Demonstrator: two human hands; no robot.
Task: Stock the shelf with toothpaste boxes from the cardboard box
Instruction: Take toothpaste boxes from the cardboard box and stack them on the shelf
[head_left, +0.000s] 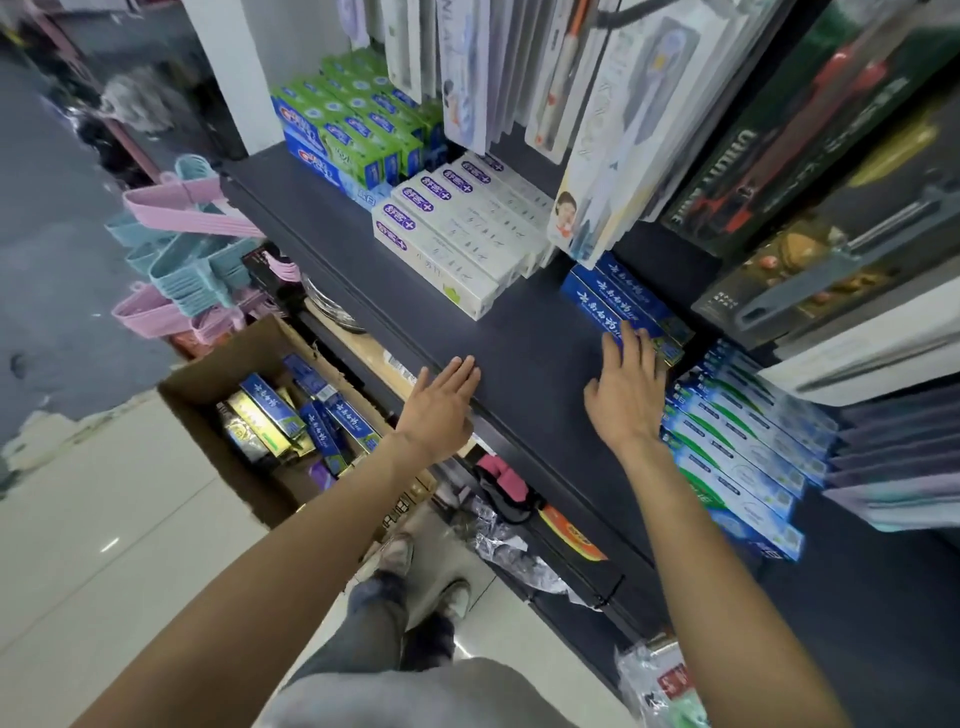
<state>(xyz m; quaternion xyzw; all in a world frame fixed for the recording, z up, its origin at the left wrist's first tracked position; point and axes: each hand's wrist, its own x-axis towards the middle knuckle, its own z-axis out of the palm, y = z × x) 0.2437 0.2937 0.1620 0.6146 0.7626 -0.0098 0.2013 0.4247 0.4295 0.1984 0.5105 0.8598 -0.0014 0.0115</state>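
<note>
Lower left, the cardboard box (208, 384) holds jumbled blue toothpaste boxes (322, 415). At centre, the left hand (441, 410) lies flat, fingers apart, on the shelf (519, 338) edge. Right of centre, the right hand (628, 389), open, touches the shelved blue boxes (623, 299), long axes running toward upper left.

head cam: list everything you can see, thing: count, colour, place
shelf: one, dark grey, centre
green and blue toothpaste boxes: stack, count unclear, shelf back left
white toothpaste boxes: about five, white with purple logos, shelf middle
dark blue toothpaste boxes: at least two, shelf right, under the right fingertips
pale blue and white toothpaste boxes: row, count unclear, far right
cardboard box: one, brown, on floor, holds blue and gold boxes
hangers: bundle, pink and teal, left
hanging packs: several, above shelf
left hand: open, at shelf edge
right hand: open, touching a dark blue box
</note>
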